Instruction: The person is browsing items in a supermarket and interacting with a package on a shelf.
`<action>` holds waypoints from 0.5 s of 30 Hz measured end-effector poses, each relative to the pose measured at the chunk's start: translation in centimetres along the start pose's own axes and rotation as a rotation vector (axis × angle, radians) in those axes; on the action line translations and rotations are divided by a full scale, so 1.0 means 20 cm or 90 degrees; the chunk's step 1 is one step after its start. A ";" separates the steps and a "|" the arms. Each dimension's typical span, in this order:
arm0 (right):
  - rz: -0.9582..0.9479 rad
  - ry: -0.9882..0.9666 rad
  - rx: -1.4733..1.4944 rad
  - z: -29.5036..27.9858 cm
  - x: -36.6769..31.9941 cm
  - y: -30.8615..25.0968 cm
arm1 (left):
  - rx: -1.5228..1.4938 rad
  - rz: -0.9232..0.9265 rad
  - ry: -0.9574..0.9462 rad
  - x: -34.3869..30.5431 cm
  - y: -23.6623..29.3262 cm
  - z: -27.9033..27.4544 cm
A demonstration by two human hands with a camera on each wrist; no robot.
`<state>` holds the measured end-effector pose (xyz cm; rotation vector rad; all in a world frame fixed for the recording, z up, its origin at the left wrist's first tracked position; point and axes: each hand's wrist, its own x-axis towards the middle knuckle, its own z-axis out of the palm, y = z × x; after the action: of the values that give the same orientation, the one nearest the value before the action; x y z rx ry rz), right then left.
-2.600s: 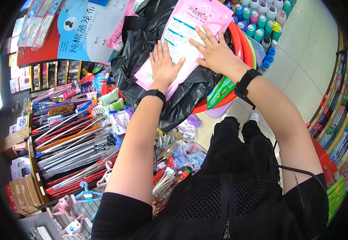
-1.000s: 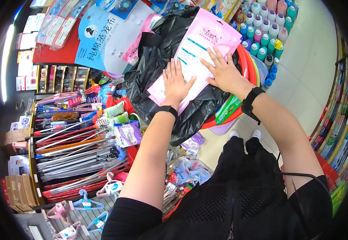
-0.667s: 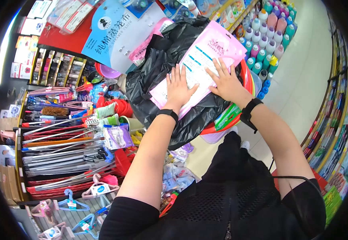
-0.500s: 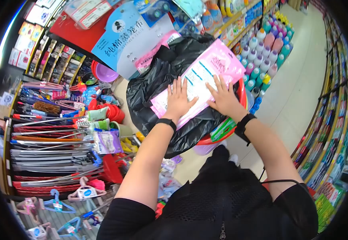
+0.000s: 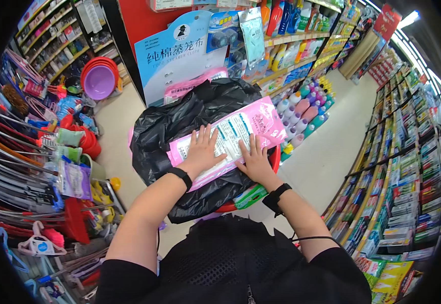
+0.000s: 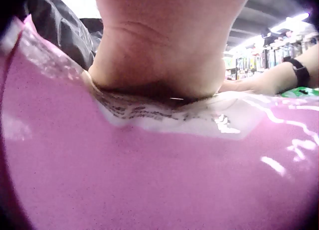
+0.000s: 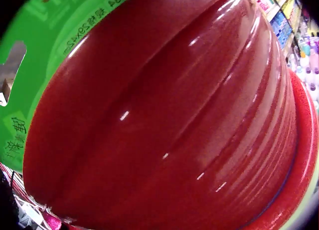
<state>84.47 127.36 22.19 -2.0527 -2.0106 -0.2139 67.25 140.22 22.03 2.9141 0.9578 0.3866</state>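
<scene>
In the head view a pink printed packet [image 5: 268, 121] lies flat on a crumpled black plastic bag [image 5: 154, 137]. My left hand [image 5: 203, 154] rests on its near left part, fingers straight and spread. To the right, my right hand [image 5: 256, 163] lies on the same packet with its fingers straight too. The left wrist view has the packet [image 6: 149, 175] filling the lower half, under the heel of the left hand [image 6: 159, 45]. Below the bag, a red ridged basin [image 7: 174, 115] fills the right wrist view, beside a green package [image 7: 30, 85] with a hanging hole.
A hanging blue steamer cloth pack [image 5: 180, 45] stands just behind the bag. Mop poles and hangers [image 5: 41, 240] crowd the left, with a purple basin [image 5: 99, 82] on the floor. Bottles [image 5: 301, 111] line the far side; a long shelf [image 5: 377, 177] runs along the right.
The head view has tilted up and turned, bringing more of the aisle and shelves into sight. Both hands stay spread on the pink packet.
</scene>
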 end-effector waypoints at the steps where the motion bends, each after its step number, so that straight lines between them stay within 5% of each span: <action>1: 0.001 -0.001 0.004 0.00 0.00 -0.01 | -0.005 -0.002 -0.009 0.00 0.00 -0.01; 15: -0.011 -0.056 -0.021 -0.03 0.03 -0.05 | -0.069 -0.016 -0.032 -0.01 -0.04 -0.02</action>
<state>83.44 127.75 22.96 -2.0990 -2.0903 -0.1640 66.43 140.69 22.27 2.7973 0.9354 0.3516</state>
